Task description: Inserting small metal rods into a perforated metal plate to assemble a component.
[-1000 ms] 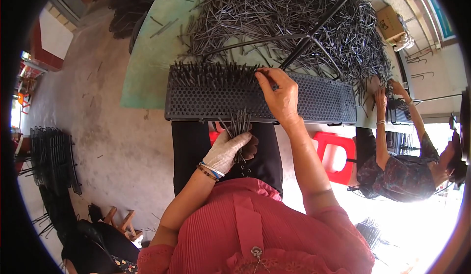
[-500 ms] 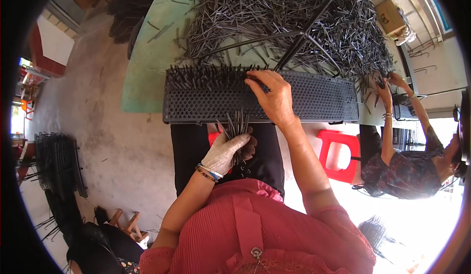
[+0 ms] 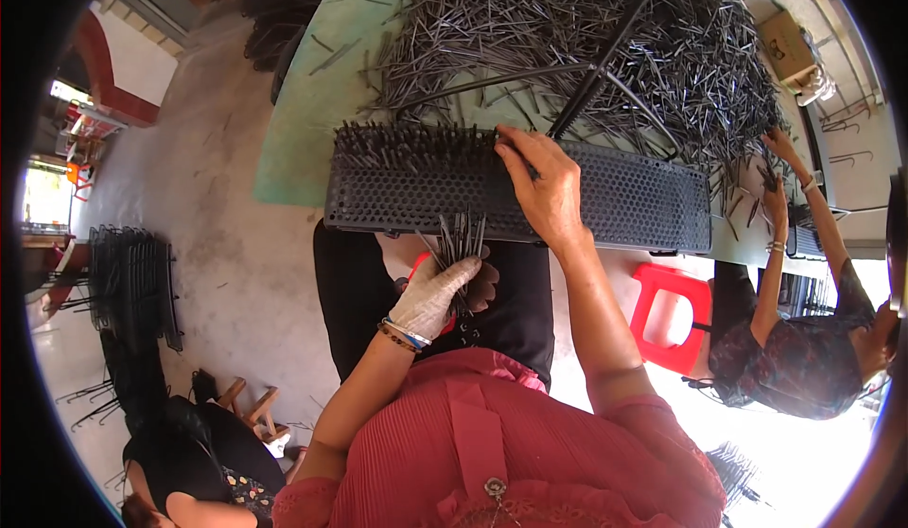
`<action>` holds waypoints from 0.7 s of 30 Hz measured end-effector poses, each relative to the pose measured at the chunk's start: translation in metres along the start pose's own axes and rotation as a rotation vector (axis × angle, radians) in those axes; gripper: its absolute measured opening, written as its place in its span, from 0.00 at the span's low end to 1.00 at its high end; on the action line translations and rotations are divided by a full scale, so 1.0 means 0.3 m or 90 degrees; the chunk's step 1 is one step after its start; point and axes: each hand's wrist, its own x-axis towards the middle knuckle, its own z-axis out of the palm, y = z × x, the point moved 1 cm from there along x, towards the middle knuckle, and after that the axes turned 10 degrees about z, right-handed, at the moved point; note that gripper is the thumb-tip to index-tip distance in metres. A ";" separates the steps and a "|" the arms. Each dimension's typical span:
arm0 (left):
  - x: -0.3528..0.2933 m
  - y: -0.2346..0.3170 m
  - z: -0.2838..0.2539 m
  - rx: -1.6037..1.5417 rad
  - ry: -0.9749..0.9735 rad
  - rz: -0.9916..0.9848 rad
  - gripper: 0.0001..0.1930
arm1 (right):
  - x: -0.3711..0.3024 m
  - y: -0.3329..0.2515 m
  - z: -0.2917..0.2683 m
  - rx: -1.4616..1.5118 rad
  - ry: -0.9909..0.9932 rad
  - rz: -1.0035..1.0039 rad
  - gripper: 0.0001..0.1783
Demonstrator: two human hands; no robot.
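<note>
In front of me, at the table's near edge, lies a long black perforated tray (image 3: 624, 197) with rows of round holes. Short dark rods (image 3: 407, 145) stand upright in the holes of its far left part. My right hand (image 3: 549, 187) is bare and reaches over the tray, its thumb and forefinger pinched on a dark rod at the right end of the standing rows; the fingers partly cover it. Below the tray's near edge, my left hand (image 3: 433, 301) wears a pale glove and is closed round a bundle of thin dark rods (image 3: 461, 237), pointing up and away.
A large heap of loose dark rods (image 3: 530, 17) covers much of the green table (image 3: 293, 159). A black metal frame (image 3: 601, 69) stands across it. At right are a red stool (image 3: 672, 320) and a co-worker handling rods. Another person sits at lower left near black racks (image 3: 132, 282).
The view has shifted, moving the tray and table slightly right. My right hand stays pinched at the tray's far side, and my left keeps its bundle. The co-worker's hands have moved apart.
</note>
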 end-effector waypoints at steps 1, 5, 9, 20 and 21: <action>-0.002 0.003 0.007 -0.009 0.010 -0.003 0.14 | 0.001 0.001 -0.006 -0.056 -0.015 -0.055 0.12; -0.004 -0.002 0.018 0.010 0.044 -0.020 0.15 | -0.003 0.007 -0.008 -0.223 -0.029 -0.135 0.13; -0.015 -0.002 0.021 0.013 0.030 0.004 0.16 | 0.001 0.010 0.005 -0.232 -0.019 -0.182 0.13; -0.016 0.002 -0.021 -0.013 0.035 -0.001 0.12 | 0.003 -0.006 0.023 -0.279 -0.007 -0.173 0.08; -0.014 0.002 -0.025 -0.017 0.029 -0.002 0.12 | 0.004 -0.011 0.019 -0.286 -0.006 -0.175 0.08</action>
